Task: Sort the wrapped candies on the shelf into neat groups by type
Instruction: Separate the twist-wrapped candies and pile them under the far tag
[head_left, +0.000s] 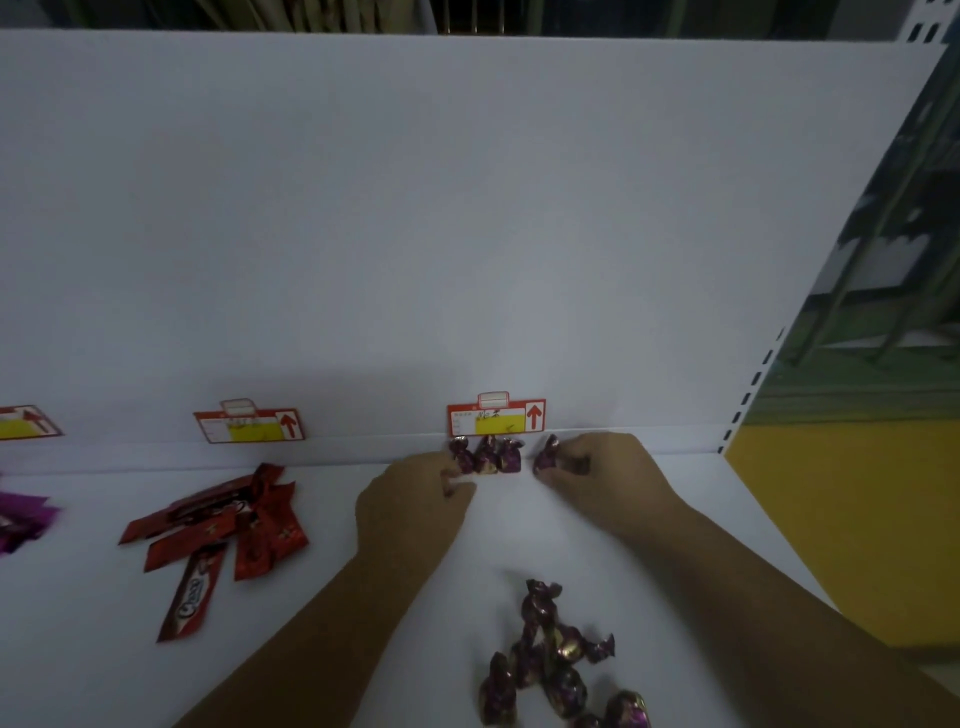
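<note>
Three purple twist-wrapped candies (487, 455) stand in a row against the shelf's back wall, under a red and yellow price tag (496, 419). My left hand (415, 506) rests just left of the row, its fingertips touching the leftmost candy. My right hand (597, 475) pinches another purple candy (546, 454) at the right end of the row. A loose heap of several purple candies (558, 665) lies near the front edge between my forearms. Several red stick candies (223, 525) lie in a pile at the left.
The white shelf (363, 597) has a tall white back wall (415, 234). A second price tag (249, 426) sits above the red pile. Bright magenta wrappers (21, 519) and a third tag (26, 422) show at the far left. A yellow panel (841, 519) borders the shelf's right end.
</note>
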